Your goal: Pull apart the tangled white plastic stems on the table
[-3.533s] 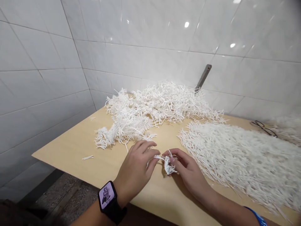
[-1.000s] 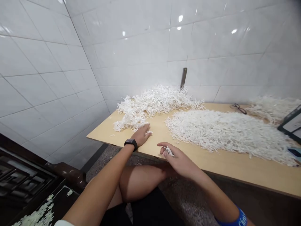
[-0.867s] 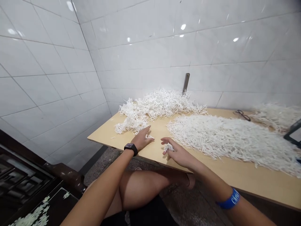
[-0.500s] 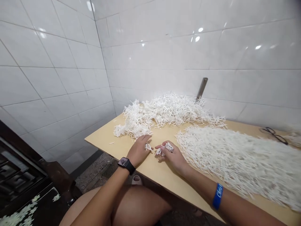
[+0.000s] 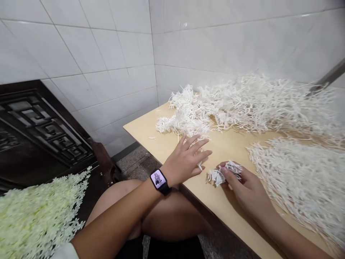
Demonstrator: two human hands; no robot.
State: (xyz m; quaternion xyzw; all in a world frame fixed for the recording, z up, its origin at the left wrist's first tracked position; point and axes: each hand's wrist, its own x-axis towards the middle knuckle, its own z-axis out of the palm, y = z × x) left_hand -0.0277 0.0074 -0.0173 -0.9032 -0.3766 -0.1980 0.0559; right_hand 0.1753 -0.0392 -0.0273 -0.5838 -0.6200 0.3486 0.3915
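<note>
My right hand [image 5: 246, 185] pinches a small bunch of white plastic-looking stems [image 5: 215, 177] between thumb and fingers, just above the table. My left hand [image 5: 183, 160] has its fingers spread, palm down, over the table edge beside a loose heap of white stems [image 5: 194, 111]. A white bit [image 5: 199, 166] shows by its lower fingers; whether it touches them I cannot tell. To the right of my right hand lies a broad layer of white stems [image 5: 302, 176], combed more or less one way.
The pale wooden table [image 5: 140, 126] stands against tiled walls. Behind the heap a metal strip [image 5: 329, 77] leans at the far right. At lower left, a pile of pale green-white plastic flowers [image 5: 40, 212] lies on a dark carved wooden chair [image 5: 54, 133].
The view has swung left and down, bringing the green-white flower pile in. My left hand has spread its fingers and moved off from my right, which still holds its bunch.
</note>
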